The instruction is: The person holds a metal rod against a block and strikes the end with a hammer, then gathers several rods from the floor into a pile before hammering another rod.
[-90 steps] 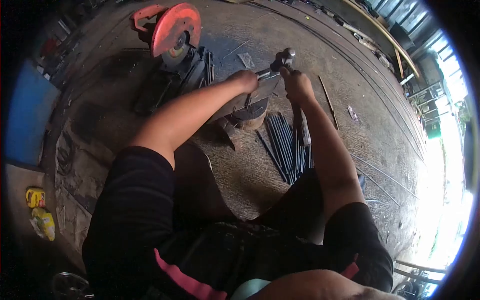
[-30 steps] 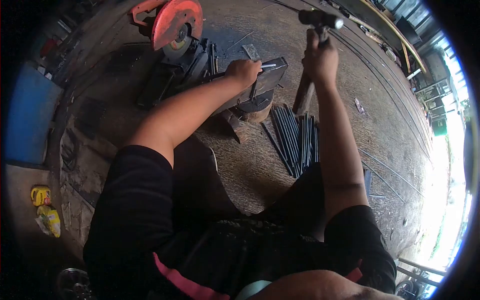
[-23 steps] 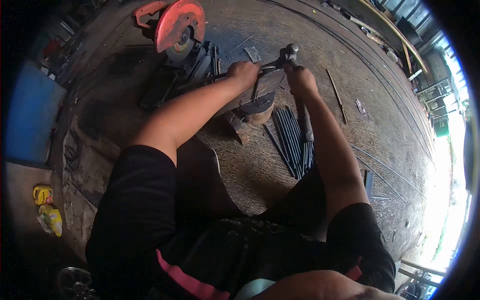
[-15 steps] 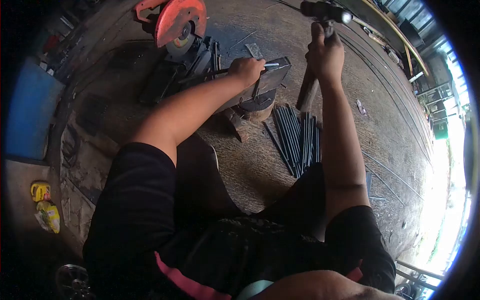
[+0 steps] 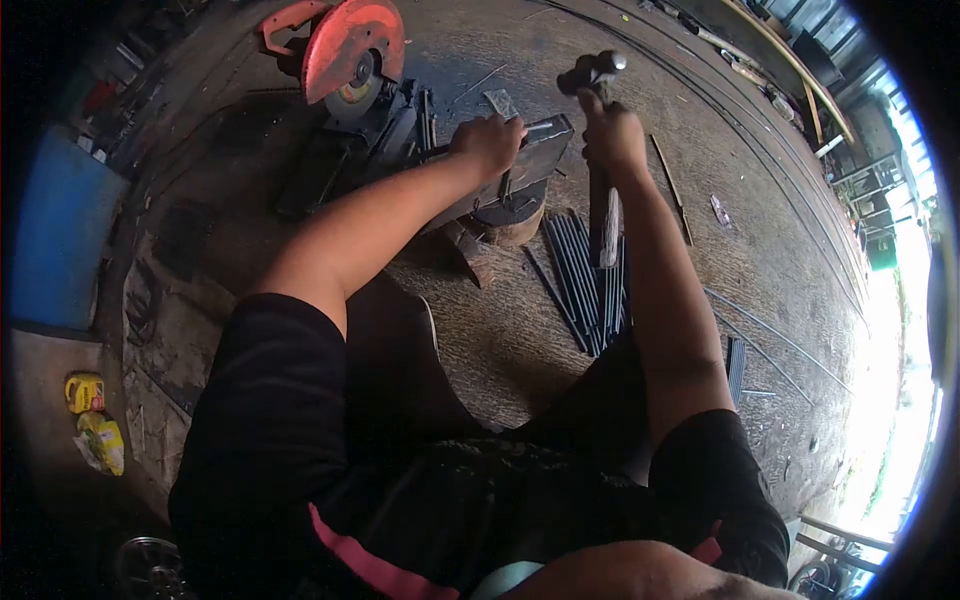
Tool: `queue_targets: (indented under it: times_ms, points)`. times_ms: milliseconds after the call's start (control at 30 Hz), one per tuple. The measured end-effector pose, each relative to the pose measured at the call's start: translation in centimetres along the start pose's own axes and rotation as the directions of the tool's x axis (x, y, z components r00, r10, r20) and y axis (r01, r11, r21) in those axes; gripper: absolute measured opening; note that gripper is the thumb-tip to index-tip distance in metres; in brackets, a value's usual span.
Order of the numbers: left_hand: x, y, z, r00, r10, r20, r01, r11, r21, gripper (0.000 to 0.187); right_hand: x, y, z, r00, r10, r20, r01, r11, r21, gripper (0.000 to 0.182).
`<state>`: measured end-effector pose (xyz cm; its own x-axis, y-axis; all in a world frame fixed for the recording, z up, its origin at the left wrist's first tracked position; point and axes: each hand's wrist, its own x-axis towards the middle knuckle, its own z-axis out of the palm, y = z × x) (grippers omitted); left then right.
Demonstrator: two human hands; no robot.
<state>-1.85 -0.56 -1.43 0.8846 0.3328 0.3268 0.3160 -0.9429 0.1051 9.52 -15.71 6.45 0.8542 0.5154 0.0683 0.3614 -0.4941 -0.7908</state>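
Observation:
My left hand [image 5: 487, 147] is closed around a thin metal rod [image 5: 541, 126], whose short end shows beyond the fingers. The rod lies along the top of a dark steel block [image 5: 548, 155], which sits over a round wooden stump [image 5: 520, 233]. To the right of the block, my right hand [image 5: 614, 140] grips a hammer [image 5: 606, 225] by its wooden handle. The hammer's metal head is raised above the fist, apart from the rod. Below the stump, several dark cut rods [image 5: 573, 285] lie in a bundle on the ground.
A red cut-off saw [image 5: 352, 50] stands behind my left hand, its disc exposed. Long bars [image 5: 770, 345] lie on the ground at right. A blue panel [image 5: 62, 230] and a yellow container [image 5: 85, 393] are at far left.
My right hand has brought the hammer left and a little lower, closer to the block. My left hand stays on the rod at nearly the same spot.

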Motion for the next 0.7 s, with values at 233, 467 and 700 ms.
queue_targets:
  times_ms: [233, 467, 700]
  points:
    - [0.4, -1.2, 0.9, 0.996, 0.089, -0.015, -0.090, 0.987, -0.135, 0.023, -2.6, -5.7, -3.2, 0.938, -0.232, -0.256, 0.286, 0.937, 0.199, 0.045]
    - [1.4, -2.5, 2.6, 0.997, 0.076, -0.020, -0.078, 0.986, -0.147, 0.020, -0.3, 3.3, 3.0, 0.978, -0.188, 0.095, 0.211, 0.855, -0.474, 0.050]
    - [0.2, -1.7, 1.0, 0.995, 0.096, -0.011, -0.097, 0.990, -0.099, 0.017, 0.4, -2.2, -1.8, 0.925, -0.312, -0.216, 0.293, 0.949, -0.116, 0.056]
